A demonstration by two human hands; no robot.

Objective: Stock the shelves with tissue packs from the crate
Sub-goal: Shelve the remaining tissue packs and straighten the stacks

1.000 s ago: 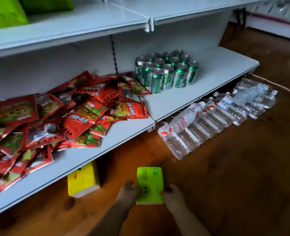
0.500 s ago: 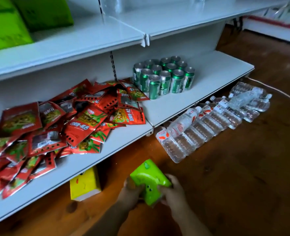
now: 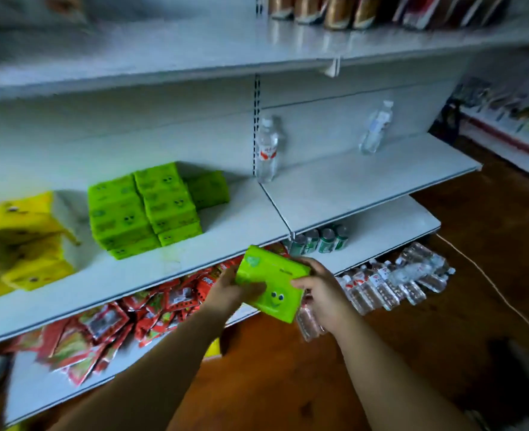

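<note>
Both hands clamp one green pack (image 3: pixel 271 283): left hand (image 3: pixel 230 289) fingers wrapped on its near-left face, right hand (image 3: pixel 320 286) fingers curled over its right end. Beyond the fingertips, up-left, a green stack (image 3: pixel 145 206) already sits on the shelf (image 3: pixel 195 259). Stocking looks partly done; this pack awaits placing; the crate is unseen.

You see a white middle shelf (image 3: pixel 350 194) with green tissue packs (image 3: pixel 145 206), yellow packs (image 3: pixel 24 244) and two water bottles (image 3: pixel 266 150). The lower shelf (image 3: pixel 390 234) holds red snack bags (image 3: pixel 107 325) and green cans (image 3: pixel 319 241). More bottles (image 3: pixel 390 284) lie on the brown floor (image 3: pixel 443 353).
</note>
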